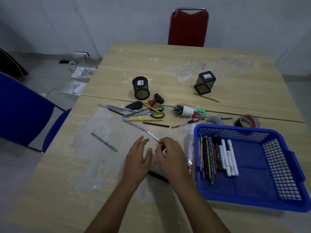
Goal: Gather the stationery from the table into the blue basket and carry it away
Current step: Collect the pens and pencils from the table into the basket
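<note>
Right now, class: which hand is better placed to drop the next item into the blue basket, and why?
The right hand. It already pinches the thin white-handled tool and lies nearer the blue basket. The left hand is open, holds nothing and lies farther from it.

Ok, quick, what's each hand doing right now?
Left hand: open, fingers straight, holding nothing.
Right hand: pinching the thin white-handled metal tool.

right hand point(170, 153) pinches white pen point(154, 136) | left hand point(138, 155) flat (fingers straight)
</note>
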